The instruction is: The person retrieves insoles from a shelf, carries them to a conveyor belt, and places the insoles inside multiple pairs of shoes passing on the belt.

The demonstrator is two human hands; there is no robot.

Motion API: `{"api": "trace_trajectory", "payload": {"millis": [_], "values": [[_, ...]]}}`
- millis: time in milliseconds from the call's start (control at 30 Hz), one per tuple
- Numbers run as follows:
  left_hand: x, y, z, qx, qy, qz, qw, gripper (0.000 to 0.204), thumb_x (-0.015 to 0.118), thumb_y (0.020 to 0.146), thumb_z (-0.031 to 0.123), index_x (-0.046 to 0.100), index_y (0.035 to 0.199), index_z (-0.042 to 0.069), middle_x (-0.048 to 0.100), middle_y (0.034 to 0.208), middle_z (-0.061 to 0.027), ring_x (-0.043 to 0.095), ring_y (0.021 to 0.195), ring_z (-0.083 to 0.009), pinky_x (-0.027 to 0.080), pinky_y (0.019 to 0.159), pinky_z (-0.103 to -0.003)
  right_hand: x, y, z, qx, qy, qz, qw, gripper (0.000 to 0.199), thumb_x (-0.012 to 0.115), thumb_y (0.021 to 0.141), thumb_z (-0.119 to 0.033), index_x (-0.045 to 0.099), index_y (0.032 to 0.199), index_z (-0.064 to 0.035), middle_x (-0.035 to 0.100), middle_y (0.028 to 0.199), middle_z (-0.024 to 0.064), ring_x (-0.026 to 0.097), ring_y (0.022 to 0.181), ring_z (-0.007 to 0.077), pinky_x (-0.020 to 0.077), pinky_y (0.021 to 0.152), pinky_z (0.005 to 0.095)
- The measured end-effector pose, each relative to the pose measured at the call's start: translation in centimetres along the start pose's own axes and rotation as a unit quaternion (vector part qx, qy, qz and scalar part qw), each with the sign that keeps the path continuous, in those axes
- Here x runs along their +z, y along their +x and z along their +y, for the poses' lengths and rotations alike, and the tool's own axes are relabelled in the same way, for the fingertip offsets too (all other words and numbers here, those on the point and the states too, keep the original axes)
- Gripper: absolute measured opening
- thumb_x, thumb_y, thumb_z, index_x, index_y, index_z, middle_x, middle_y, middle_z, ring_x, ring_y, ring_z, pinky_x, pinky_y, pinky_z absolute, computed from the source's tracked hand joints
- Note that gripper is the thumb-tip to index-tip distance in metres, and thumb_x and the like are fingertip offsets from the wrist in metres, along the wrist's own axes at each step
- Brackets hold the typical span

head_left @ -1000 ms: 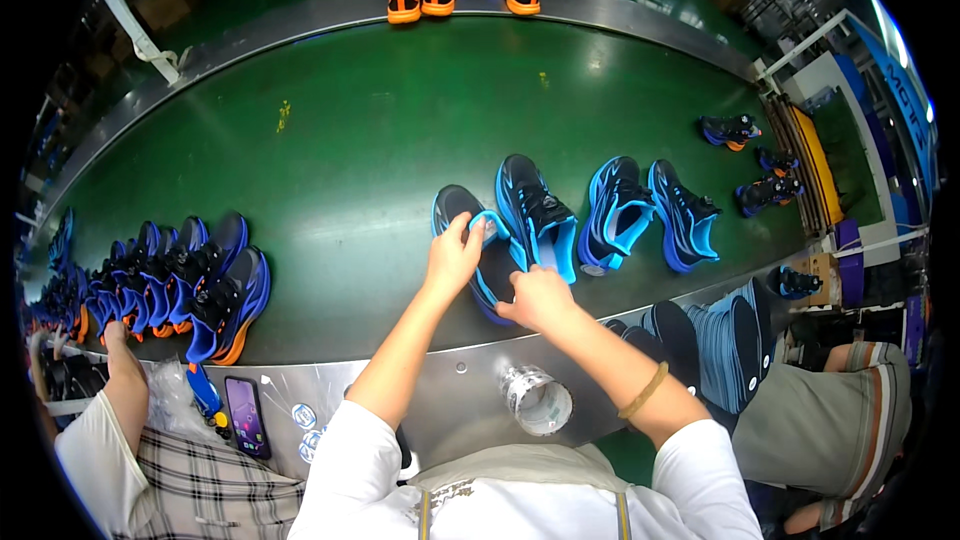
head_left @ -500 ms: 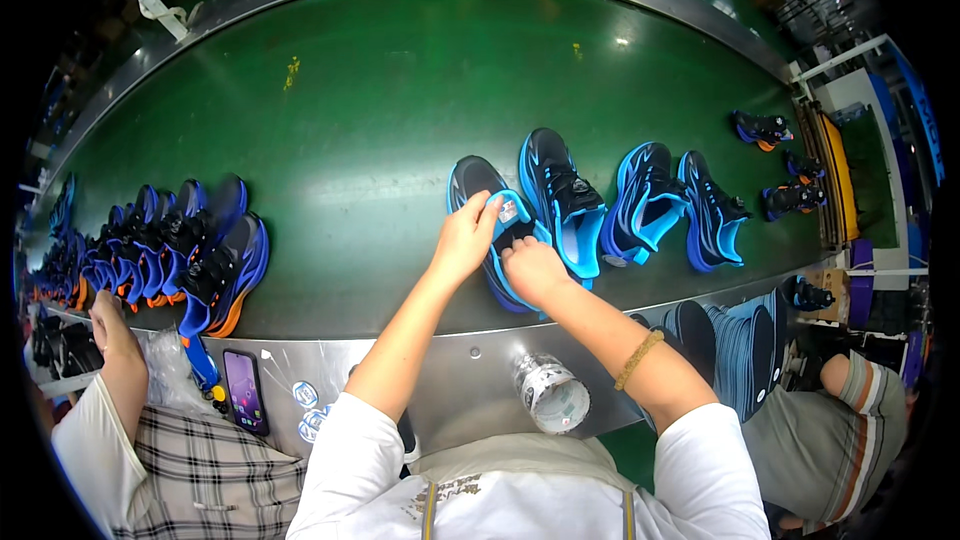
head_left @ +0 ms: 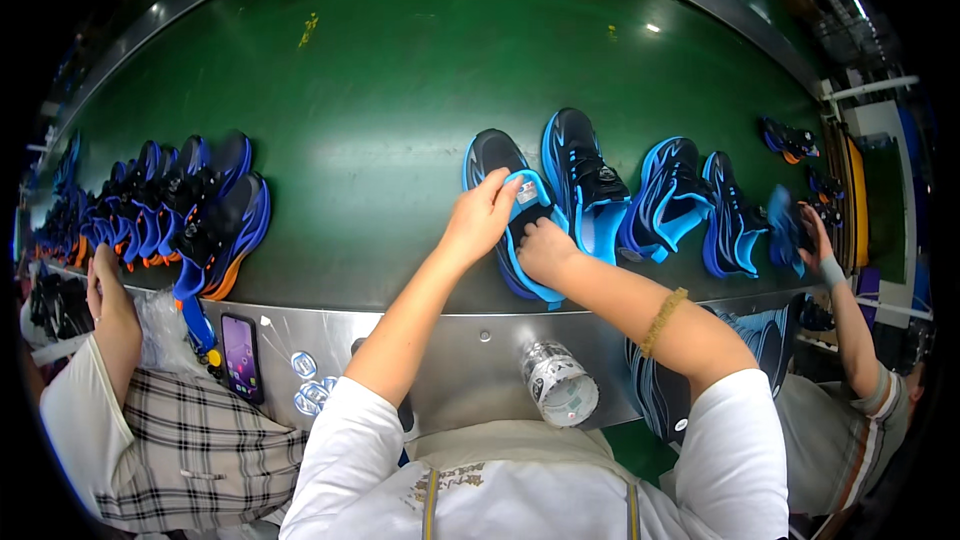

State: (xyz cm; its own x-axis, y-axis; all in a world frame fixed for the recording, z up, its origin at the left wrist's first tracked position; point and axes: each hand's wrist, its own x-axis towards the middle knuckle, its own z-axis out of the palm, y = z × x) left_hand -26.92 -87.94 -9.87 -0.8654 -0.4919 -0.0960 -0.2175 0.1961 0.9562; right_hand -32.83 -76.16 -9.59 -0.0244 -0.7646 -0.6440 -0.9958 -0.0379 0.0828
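Observation:
A black and blue sneaker [head_left: 492, 151] lies on the green belt in front of me, toe pointing away. My left hand [head_left: 484, 215] pinches its light-blue-edged tongue, which has a pale label, and bends it back. At the shoe's opening, my right hand [head_left: 546, 248] has its fingers curled and dipped inside. Whatever those fingertips grip is hidden. Just right of it stands a second sneaker [head_left: 574, 148] of the same kind, apart from my hands. Two more, a third sneaker [head_left: 662, 185] and a fourth sneaker [head_left: 728, 208], follow to the right.
Black sneakers with orange soles [head_left: 235, 225] crowd the belt's left. A co-worker's hand [head_left: 816, 232] is at a blurred blue shoe [head_left: 784, 228] on the right. The metal ledge [head_left: 460, 365] holds a phone [head_left: 240, 358], round stickers [head_left: 312, 395], a clear plastic container [head_left: 558, 385] and stacked insoles [head_left: 655, 390].
My right fingers stay at the shoe's opening, my left hand on its tongue. On the right, a co-worker's arm has come in to a blue shoe. The whole view has shifted slightly.

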Motion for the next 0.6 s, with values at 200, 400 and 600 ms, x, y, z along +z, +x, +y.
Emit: {"api": "trace_trajectory", "payload": {"millis": [200,400,600], "values": [[0.0,-0.1,0.1,-0.006,-0.001,0.006,1.000,0.032,0.047,0.088,0.030,0.053,0.101,0.002,0.058,0.074,-0.0200,0.059,0.072,-0.0338,0.044,0.062,-0.035,-2.1,-2.8,0.9,-0.019,0.223,-0.116,0.968,0.034,0.044,0.082,-0.023,0.061,0.100,-0.0002,0.063,0.095,0.0093,0.053,0.100,0.0200,0.0224,0.098,0.0356],[-0.3,0.0,0.2,-0.073,-0.025,-0.004,0.997,0.035,0.050,0.088,0.030,0.053,0.103,-0.001,0.057,0.071,-0.0116,0.052,0.065,-0.0187,0.041,0.059,-0.027,-0.4,-5.1,-2.3,0.071,0.271,0.081,0.957,0.051,0.045,0.082,-0.038,0.058,0.099,0.0076,0.061,0.096,0.0166,0.053,0.102,0.0236,0.0112,0.107,0.0412],[-0.9,-2.9,-0.8,-0.011,-0.075,0.004,0.997,0.027,0.053,0.087,0.020,0.054,0.104,-0.002,0.060,0.075,-0.0145,0.057,0.067,-0.0225,0.044,0.062,-0.030,4.4,-9.4,-5.9,0.096,0.344,0.460,0.813,0.016,0.066,0.068,-0.009,0.057,0.082,-0.0045,0.054,0.089,0.0065,0.051,0.084,0.0246,0.0407,0.079,0.0390]]}}
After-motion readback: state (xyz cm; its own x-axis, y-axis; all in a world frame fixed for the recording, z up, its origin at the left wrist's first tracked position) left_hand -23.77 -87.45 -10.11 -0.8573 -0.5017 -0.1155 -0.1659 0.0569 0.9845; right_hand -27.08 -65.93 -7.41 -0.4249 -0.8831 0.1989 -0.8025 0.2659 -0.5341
